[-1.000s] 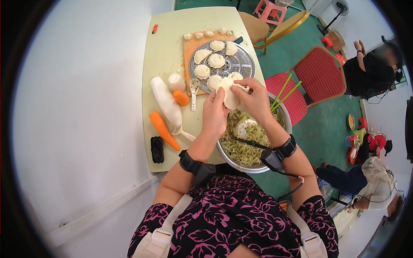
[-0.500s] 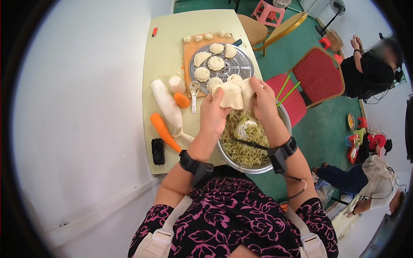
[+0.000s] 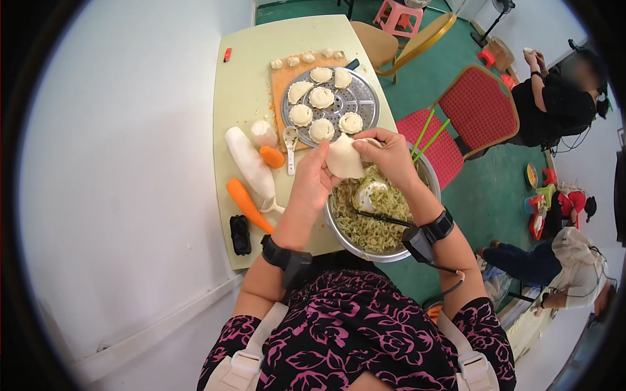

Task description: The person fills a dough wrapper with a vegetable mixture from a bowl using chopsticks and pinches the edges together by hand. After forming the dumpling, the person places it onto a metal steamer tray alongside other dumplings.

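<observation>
A thin, pale dough wrapper (image 3: 344, 159) is stretched between my two hands above the near edge of the steamer tray (image 3: 360, 94). My left hand (image 3: 312, 179) grips its left side, thumb up along the edge. At its upper right, the thumb and fingers of my right hand (image 3: 389, 156) pinch the dough, with more pale dough showing between those fingers. Several shaped dumplings (image 3: 321, 98) rest on the perforated metal tray. Below my hands stands a metal bowl (image 3: 345, 249) of shredded green filling (image 3: 365, 231), with a white-and-black utensil (image 3: 378, 195) lying in it.
A wooden board (image 3: 279, 81) under the tray carries small dough lumps (image 3: 293, 61). On the left lie a spoon (image 3: 291, 150), a white radish (image 3: 251, 163), carrots (image 3: 246, 203), a peeler (image 3: 272, 206) and a black case (image 3: 240, 234). Red chairs (image 3: 479, 111) and other people are at right.
Two pieces of dough were held apart, one per hand. My right hand has turned inward, its fingers now at the left piece's edge. The view has shifted slightly.
</observation>
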A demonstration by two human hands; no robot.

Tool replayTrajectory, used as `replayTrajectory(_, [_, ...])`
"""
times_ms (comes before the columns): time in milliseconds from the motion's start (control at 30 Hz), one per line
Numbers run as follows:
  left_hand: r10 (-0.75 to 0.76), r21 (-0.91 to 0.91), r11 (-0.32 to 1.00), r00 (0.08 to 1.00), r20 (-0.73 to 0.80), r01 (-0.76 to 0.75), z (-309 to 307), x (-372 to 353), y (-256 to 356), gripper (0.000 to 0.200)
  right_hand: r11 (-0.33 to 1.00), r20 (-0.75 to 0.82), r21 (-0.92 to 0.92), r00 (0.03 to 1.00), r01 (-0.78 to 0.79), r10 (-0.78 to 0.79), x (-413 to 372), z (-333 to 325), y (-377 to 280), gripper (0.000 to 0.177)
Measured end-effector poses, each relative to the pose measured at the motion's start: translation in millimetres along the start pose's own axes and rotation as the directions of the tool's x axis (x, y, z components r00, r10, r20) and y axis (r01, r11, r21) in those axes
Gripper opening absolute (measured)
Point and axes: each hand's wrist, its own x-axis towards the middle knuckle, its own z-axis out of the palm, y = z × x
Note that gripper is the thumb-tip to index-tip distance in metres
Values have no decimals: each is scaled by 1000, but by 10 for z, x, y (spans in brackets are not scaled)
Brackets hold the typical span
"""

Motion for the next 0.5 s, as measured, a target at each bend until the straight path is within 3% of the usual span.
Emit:
replayTrajectory(100, [-149,154,977,989,-21,150,-69,32,23,30,941,62,-293,986,169,-158,-69,50,-139,16])
replayTrajectory(167, [-123,363,922,991,-56,135,-78,61,64,31,860,149,-430,961,276,-234,-97,52,-202,15])
replayTrajectory(200, [-110,462,877,992,-70,129,-78,70,68,31,856,141,-438,962,274,-235,-108,52,-232,15])
replayTrajectory(300, [-13,450,893,1000,12,7,-70,85,-13,30,848,129,-449,960,280,-249,-122,44,-261,14])
replayTrajectory(367, [-27,464,886,999,39,6,-93,87,-21,29,847,132,-437,953,303,-273,-111,12,-239,13])
replayTrajectory(467, [-53,507,862,996,66,12,-37,51,31,27,914,10,-388,992,118,-124,-95,-46,-202,13])
replayTrajectory(500, [-59,526,851,996,72,12,-15,36,59,26,952,-2,-284,993,109,-115,-85,-61,-166,13])
